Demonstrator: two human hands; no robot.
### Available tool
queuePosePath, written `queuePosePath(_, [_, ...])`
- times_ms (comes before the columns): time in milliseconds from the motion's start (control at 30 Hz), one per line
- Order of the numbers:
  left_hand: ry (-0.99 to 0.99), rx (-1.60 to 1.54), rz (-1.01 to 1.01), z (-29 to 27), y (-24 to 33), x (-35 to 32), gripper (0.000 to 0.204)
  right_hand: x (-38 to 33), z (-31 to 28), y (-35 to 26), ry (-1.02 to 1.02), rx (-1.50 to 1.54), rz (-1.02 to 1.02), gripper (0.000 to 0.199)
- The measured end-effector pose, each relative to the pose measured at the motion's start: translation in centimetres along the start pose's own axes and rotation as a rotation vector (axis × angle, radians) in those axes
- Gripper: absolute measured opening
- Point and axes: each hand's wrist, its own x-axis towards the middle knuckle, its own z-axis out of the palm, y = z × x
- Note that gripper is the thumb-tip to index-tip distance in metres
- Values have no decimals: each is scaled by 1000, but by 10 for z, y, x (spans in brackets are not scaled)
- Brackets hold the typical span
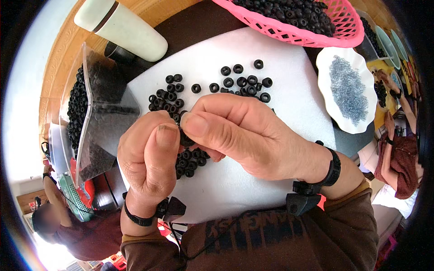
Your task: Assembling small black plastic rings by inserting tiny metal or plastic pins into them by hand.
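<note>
My left hand (151, 151) and my right hand (248, 135) meet over a white foam sheet (294, 86), thumbs and fingers pinched together. A black ring-shaped part (184, 136) shows between the fingertips, mostly covered by them. Whether anything smaller is pinched there too, I cannot make out. Several loose black rings (172, 97) lie on the sheet just beyond my left fingers. More black rings (191, 162) are clustered under the hands. Farther off, another scattered group of rings (242, 81) lies beyond my right knuckles.
A pink lattice basket (312, 43) of black rings stands at the far right. A scalloped white plate (324, 77) holds small translucent pieces. At left are a clear bin (108, 131) of black rings and a pale bottle (135, 36). Other people work at both sides.
</note>
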Motion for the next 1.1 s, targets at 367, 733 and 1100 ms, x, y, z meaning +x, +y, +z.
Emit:
queuePosePath(367, [-6,-148,-162,-4,3,-3,42,-1,-3,-3,31,-37,12,33])
queuePosePath(733, [-39,123,75,-5,-2,2,28,1,-4,1,21,-68,40,34])
queuePosePath(1100, [-31,148,45,-6,13,13,23,0,-3,-1,107,180,104,40])
